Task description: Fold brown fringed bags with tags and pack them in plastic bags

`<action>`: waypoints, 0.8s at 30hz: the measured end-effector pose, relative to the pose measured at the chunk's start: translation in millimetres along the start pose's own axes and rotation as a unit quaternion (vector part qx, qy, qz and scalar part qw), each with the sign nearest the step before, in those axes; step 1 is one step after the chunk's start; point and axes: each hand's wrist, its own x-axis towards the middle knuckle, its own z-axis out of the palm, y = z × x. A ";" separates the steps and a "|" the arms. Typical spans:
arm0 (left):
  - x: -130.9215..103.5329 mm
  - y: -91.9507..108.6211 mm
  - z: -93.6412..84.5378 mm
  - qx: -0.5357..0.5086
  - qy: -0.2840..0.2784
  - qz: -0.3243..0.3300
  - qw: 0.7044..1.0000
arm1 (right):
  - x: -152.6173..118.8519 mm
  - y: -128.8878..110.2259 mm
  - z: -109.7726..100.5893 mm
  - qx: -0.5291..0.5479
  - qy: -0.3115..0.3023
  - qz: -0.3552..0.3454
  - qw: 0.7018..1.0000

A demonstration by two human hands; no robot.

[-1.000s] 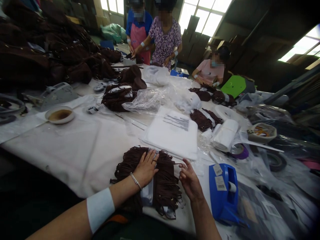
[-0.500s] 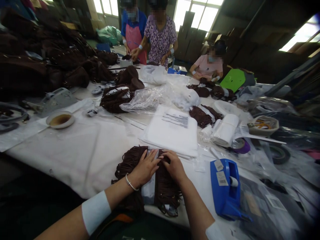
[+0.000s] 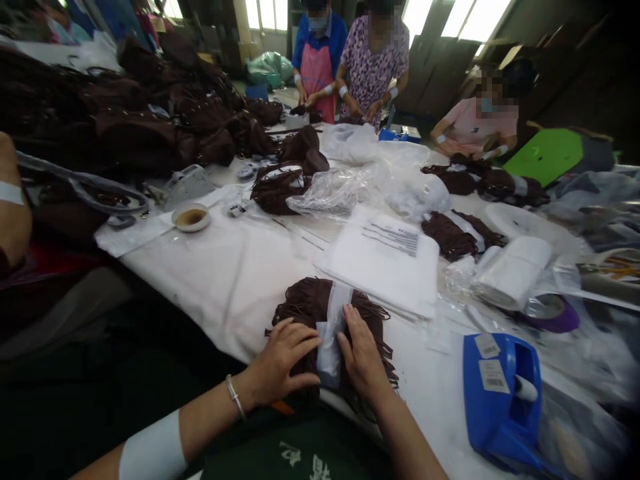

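A dark brown fringed bag (image 3: 305,300) lies at the table's near edge, with a pale translucent strip (image 3: 330,347) running across its middle. On the bag's left part rests my left hand (image 3: 283,357), fingers spread, fingertips touching the strip's left edge. Opposite it, my right hand (image 3: 363,343) lies flat on the bag, its fingertips at the strip's right edge. Just beyond the bag is a stack of white printed plastic bags (image 3: 380,260). To the right of my right hand stands a blue tape dispenser (image 3: 500,400).
Brown bags (image 3: 135,127) are heaped at the left. A small dish (image 3: 191,218) of brown liquid sits on the white table. Crumpled clear plastic (image 3: 340,190) and a white roll (image 3: 513,273) lie farther back. Several people work across the table; another person's arm (image 3: 13,200) shows at far left.
My hands have drawn apart from the strip's far end to its two sides, and the strip now lies smoother. The view has swung left, bringing in the arm at far left.
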 end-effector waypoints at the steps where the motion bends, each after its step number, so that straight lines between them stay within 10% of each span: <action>1: -1.3 4.5 3.5 0.010 -0.029 0.014 0.999 | 0.9 0.9 9.5 -0.008 -0.017 0.002 1.000; 10: -9.5 8.6 -3.3 -0.084 -0.044 0.032 0.995 | -3.2 15.6 19.3 -0.026 -0.015 -0.005 1.000; 16: -39.4 -28.4 -26.3 -0.063 -0.007 -0.030 0.998 | -3.5 15.8 22.3 -0.028 -0.016 -0.006 0.999; 20: -63.9 -61.4 -37.3 0.028 0.075 -0.169 0.982 | -4.6 14.7 22.4 -0.041 -0.019 -0.007 0.999; 24: -44.6 -36.1 -35.2 0.067 0.147 -0.185 0.969 | -5.3 13.3 24.2 -0.060 -0.012 -0.013 0.998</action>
